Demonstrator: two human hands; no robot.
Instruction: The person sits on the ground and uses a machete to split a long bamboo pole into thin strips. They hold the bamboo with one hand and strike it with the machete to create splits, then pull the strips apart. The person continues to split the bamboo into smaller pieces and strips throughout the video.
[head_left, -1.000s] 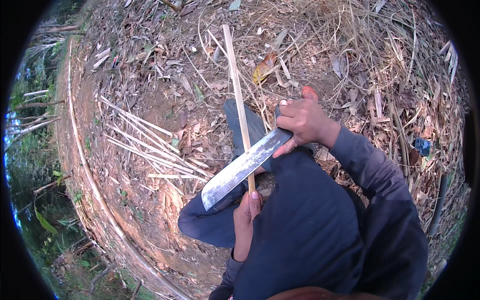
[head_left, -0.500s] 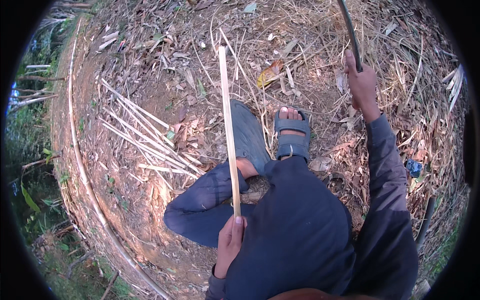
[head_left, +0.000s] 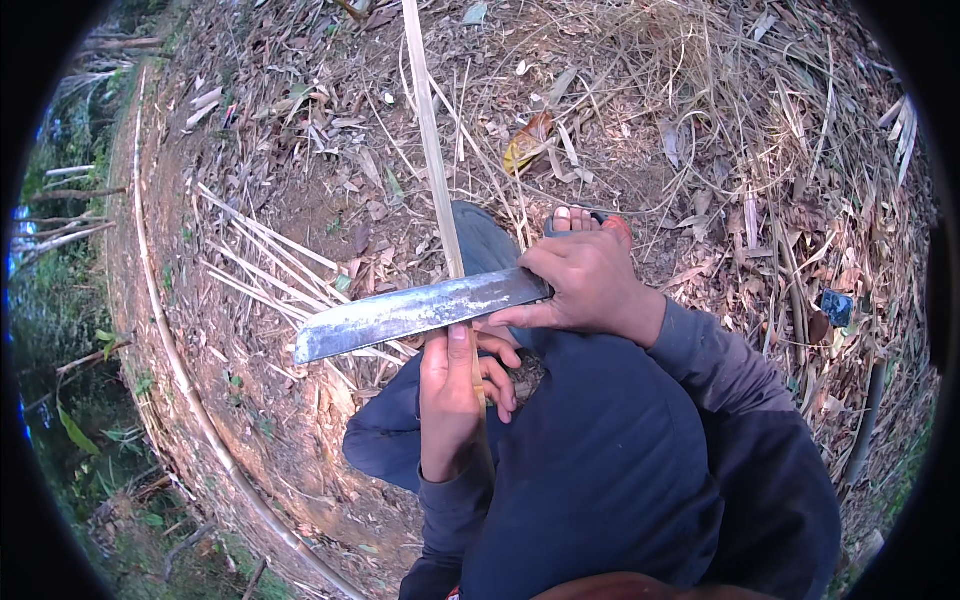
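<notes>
In my right hand (head_left: 595, 285) is a machete, its handle hidden in the closed fingers. The machete's broad, worn grey blade (head_left: 415, 315) points left and lies across a long, pale bamboo strip (head_left: 436, 165). My left hand (head_left: 455, 390) holds that strip just below the blade, thumb up against the blade's lower edge, the other fingers loosely curled to the right of the strip. From there the strip runs up and away past the top edge of the view, and its lower end drops beside my left forearm.
Several split strips (head_left: 270, 255) lie in a loose pile on the ground to the left. A long thin pole (head_left: 185, 385) curves along the far left. My bent legs and sandals are beneath my hands. Right of them sits a small dark blue object (head_left: 836, 308) among dry leaves.
My right hand has brought the machete down from the upper right onto the strip. My left hand has moved up, and the strip now reaches farther away.
</notes>
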